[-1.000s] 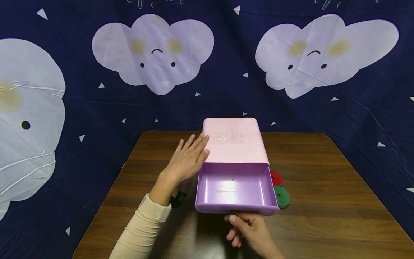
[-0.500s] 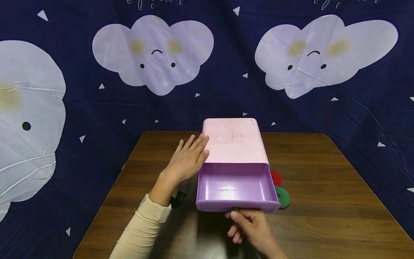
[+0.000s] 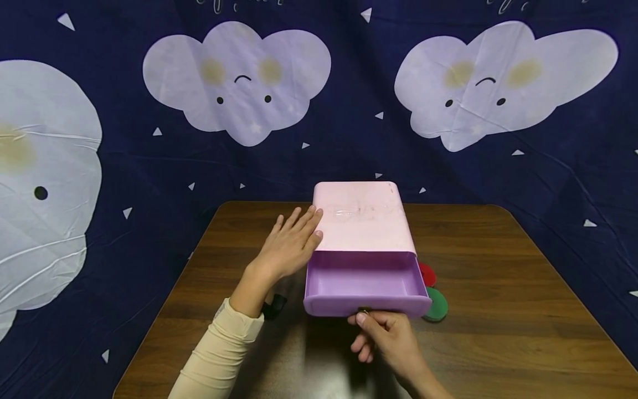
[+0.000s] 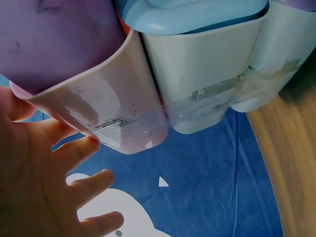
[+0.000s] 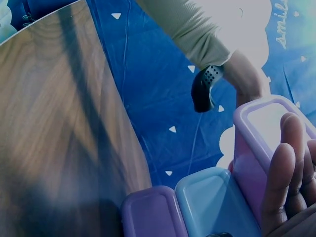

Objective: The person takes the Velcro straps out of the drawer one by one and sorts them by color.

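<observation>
A small drawer cabinet [image 3: 361, 221] with a pink top stands on the table. Its purple top drawer [image 3: 366, 304] is pulled partway out, and the inside that shows is bare. My right hand [image 3: 391, 339] pinches the small brass-coloured knob [image 3: 365, 309] on the drawer's front between thumb and index finger, other fingers loosely bent. My left hand [image 3: 288, 244] rests with straight, spread fingers against the cabinet's upper left edge. In the left wrist view its fingertips touch the pink side wall [image 4: 98, 103]. Below the top drawer, a blue drawer [image 5: 212, 202] and a purple drawer [image 5: 153, 212] are closed.
A red disc [image 3: 427, 274] and a green disc [image 3: 436, 306] lie on the wooden table [image 3: 508, 310] just right of the cabinet. Behind the table hangs a dark blue cloth [image 3: 359, 149] with clouds. A black device [image 3: 275, 306] sits at the left wrist.
The purple drawer has slid a little way back into the cabinet, with my right hand moving forward on its knob. My left hand has stayed in place.
</observation>
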### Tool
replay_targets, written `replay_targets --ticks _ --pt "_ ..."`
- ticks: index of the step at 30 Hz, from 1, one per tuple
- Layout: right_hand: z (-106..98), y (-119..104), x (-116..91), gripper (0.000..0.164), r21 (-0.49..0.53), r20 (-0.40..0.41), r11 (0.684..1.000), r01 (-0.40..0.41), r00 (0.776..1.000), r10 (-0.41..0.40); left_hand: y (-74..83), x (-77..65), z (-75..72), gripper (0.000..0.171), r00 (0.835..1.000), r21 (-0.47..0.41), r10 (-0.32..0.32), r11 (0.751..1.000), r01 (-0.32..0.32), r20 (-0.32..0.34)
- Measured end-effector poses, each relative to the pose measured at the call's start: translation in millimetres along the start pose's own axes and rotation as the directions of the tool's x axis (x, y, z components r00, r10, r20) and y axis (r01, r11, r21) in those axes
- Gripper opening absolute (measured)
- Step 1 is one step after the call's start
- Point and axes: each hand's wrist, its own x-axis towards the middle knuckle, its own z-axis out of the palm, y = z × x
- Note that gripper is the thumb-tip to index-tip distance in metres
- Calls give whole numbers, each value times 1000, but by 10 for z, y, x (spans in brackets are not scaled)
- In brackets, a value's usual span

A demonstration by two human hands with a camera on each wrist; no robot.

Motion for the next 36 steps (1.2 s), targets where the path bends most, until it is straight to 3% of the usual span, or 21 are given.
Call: replay_targets --ticks 36 --pt "-79 -53 326 43 -16 -82 999 -44 996 42 19 -1 -34 53 1000 15 2 1000 -2 10"
